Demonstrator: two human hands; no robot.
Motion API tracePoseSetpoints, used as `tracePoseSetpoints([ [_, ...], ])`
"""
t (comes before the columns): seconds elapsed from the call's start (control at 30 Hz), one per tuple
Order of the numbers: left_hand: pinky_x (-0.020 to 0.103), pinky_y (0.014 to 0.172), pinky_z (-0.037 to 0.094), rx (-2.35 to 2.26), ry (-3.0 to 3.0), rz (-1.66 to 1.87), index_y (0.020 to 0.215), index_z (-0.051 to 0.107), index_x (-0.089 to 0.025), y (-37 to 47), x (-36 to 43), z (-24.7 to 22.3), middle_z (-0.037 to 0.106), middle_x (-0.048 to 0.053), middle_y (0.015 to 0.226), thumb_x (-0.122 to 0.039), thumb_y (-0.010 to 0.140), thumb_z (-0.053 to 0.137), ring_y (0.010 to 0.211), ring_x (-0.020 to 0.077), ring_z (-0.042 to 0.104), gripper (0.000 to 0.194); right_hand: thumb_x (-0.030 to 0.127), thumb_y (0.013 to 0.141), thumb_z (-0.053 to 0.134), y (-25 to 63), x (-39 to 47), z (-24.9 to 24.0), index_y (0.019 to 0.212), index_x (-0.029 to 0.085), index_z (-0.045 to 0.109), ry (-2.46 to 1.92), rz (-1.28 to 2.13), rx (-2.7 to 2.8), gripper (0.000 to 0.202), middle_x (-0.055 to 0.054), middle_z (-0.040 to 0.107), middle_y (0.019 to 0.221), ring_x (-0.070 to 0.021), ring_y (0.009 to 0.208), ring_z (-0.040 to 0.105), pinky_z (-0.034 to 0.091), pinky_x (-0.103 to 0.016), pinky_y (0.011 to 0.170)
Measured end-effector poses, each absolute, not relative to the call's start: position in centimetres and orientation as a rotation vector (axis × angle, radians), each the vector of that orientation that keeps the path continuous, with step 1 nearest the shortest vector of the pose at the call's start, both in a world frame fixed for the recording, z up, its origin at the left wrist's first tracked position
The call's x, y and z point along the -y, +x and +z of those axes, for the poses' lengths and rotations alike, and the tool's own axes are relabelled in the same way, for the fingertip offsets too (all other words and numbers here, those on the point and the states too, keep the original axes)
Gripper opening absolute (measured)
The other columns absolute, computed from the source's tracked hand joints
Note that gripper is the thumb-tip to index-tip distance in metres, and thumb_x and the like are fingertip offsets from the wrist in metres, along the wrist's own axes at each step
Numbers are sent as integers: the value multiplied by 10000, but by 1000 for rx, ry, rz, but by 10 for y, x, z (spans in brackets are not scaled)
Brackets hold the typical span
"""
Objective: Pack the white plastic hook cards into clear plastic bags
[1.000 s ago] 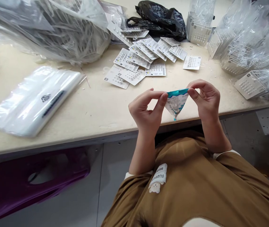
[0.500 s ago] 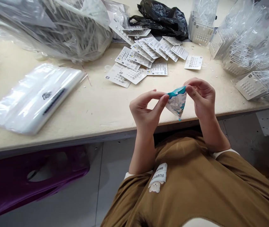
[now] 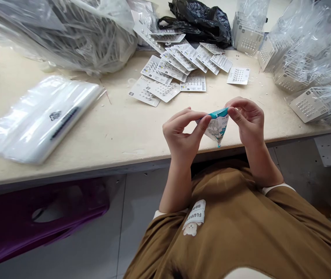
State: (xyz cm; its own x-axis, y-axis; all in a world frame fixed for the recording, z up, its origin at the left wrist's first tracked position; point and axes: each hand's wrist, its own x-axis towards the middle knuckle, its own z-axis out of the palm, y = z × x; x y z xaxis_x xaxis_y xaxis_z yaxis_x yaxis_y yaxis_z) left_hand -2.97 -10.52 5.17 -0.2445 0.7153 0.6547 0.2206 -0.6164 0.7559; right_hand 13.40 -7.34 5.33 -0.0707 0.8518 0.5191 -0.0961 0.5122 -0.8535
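Observation:
A small pyramid-shaped packet [image 3: 216, 130], white with printing and a teal top edge, is held in front of my body near the table's front edge. My left hand [image 3: 184, 133] pinches one end of the teal edge between thumb and forefinger. The other end is pinched by my right hand [image 3: 248, 118]. The packet's pointed tip hangs downward. What lies inside it is hidden. Beyond my hands, several white cards [image 3: 169, 69] with rows of small shiny studs are spread in an overlapping pile, and one single card [image 3: 238, 76] lies apart on the right.
A stack of clear plastic bags [image 3: 45, 116] lies at left on the table [image 3: 130, 135]. Behind are a large filled plastic bag [image 3: 95, 38] and a black bag [image 3: 203, 23]. Bagged cards [image 3: 311, 104] stand at right. A purple stool [image 3: 75, 209] is below the table.
My left hand has shifted slightly right, nearer my right hand, along the teal edge. Both hands still pinch the packet.

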Motion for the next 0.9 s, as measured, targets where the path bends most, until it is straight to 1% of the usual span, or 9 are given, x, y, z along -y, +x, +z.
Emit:
tracePoseSetpoints([
  [0.1, 324, 891, 565, -1125, 1633, 1902, 798, 784, -264, -29, 106, 51, 700, -25, 696, -356, 865, 780, 680, 123, 637, 114, 494, 856, 744, 136, 73, 54, 915, 278, 719, -759, 901, 1453, 225, 20, 702, 886, -136, 843, 644, 533, -328, 811],
  [0.17, 329, 918, 566, -1120, 1615, 1891, 798, 781, -262, -28, 106, 51, 704, -24, 705, -358, 869, 775, 685, 122, 640, 119, 476, 862, 744, 136, 73, 55, 932, 287, 734, -748, 909, 1473, 202, 21, 710, 902, -133, 853, 650, 529, -324, 815],
  [0.27, 331, 932, 562, -1078, 1586, 1889, 790, 772, -258, -25, 106, 49, 696, -27, 700, -363, 874, 769, 665, 112, 626, 135, 445, 855, 760, 134, 75, 56, 870, 286, 741, -715, 914, 1455, 162, 29, 694, 825, -123, 804, 638, 517, -305, 768],
  [0.37, 344, 928, 563, -1053, 1511, 1889, 772, 754, -249, -20, 105, 46, 676, -26, 681, -426, 876, 759, 653, 112, 615, 206, 516, 825, 770, 129, 76, 51, 851, 282, 720, -733, 954, 1358, 241, 27, 675, 805, -124, 770, 623, 522, -295, 716],
  [0.47, 321, 825, 572, -1063, 1346, 1928, 746, 728, -242, -13, 104, 40, 668, -21, 676, -520, 853, 759, 656, 121, 617, 299, 580, 782, 783, 125, 75, 40, 884, 288, 700, -754, 1038, 1211, 319, 27, 675, 838, -123, 772, 626, 548, -297, 728],
  [0.53, 287, 714, 549, -1066, 1236, 1960, 734, 719, -241, -9, 103, 36, 666, -18, 672, -560, 836, 761, 646, 122, 613, 337, 574, 752, 809, 124, 74, 32, 896, 294, 699, -751, 1092, 1102, 334, 32, 680, 861, -118, 781, 634, 562, -295, 752],
  [0.6, 267, 650, 518, -1061, 1179, 1976, 733, 721, -240, -6, 102, 32, 668, -17, 667, -573, 829, 762, 631, 118, 605, 349, 543, 741, 829, 123, 73, 27, 895, 297, 709, -733, 1128, 1028, 315, 34, 687, 878, -111, 788, 639, 565, -282, 757],
  [0.8, 273, 664, 521, -1183, 1159, 2040, 765, 732, -223, -4, 104, 28, 689, -7, 689, -580, 829, 758, 656, 127, 640, 364, 513, 694, 866, 124, 75, 24, 873, 291, 722, -762, 1183, 915, 319, 30, 710, 892, -116, 794, 658, 571, -263, 713],
  [0.9, 268, 650, 511, -1200, 1121, 2120, 785, 723, -223, -6, 105, 25, 672, -18, 677, -556, 841, 757, 624, 115, 625, 339, 521, 734, 832, 128, 74, 18, 917, 306, 705, -762, 1207, 876, 309, 31, 722, 939, -131, 853, 684, 593, -278, 724],
])
